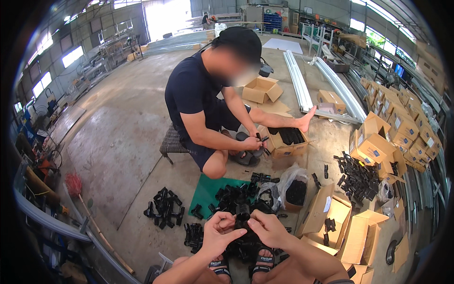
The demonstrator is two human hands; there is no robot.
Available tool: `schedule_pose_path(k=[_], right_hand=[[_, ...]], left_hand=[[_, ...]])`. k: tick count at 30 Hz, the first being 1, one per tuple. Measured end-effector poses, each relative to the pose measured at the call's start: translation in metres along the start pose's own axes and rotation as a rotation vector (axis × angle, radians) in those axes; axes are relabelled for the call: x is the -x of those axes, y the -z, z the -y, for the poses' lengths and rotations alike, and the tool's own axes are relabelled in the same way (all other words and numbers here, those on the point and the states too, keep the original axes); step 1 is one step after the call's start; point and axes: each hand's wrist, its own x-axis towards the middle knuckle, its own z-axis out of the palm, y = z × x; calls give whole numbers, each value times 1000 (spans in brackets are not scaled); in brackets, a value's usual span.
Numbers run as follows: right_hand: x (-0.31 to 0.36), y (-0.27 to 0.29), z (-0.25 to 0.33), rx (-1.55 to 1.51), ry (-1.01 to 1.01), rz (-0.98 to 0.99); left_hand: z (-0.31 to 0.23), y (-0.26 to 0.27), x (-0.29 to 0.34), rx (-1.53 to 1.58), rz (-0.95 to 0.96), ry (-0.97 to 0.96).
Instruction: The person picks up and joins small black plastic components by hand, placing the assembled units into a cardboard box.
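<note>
Above a pile of black parts (231,194), I hold a black tubular pipe fitting between my two hands. My left hand (221,233) has its fingers curled against the left side of the fitting (243,210). From the right, my right hand (267,229) grips it with thumb and fingers. The lower part of the fitting blends into the dark parts behind it. Under the pile lies a green mat (201,189), and more black fittings (164,207) lie left of it.
A co-worker (198,94) sits opposite on a low woven stool (172,142), handling a black part by a filled carton (288,150). Open cartons (336,222) stand at my right, near another black heap (357,180). A broom (101,232) lies left. Stacked boxes (402,118) and metal profiles (298,80) stand beyond.
</note>
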Motion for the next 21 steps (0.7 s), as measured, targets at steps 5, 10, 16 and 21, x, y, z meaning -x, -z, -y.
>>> schedule_pose_path(k=[5,10,16,21], right_hand=[[0,-4,9,-22,70,-98],[0,-1,9,135,180,-88],[-2,-11,-6,216,193,-78],[8,-1,13,152,79,-173]], left_hand=[[-4,-4,0,18,-32,12],[-5,1,0,-53,-40,14],[-8,5,4,-2,-33,3],[-7,-13,-3,-103,-89,10]])
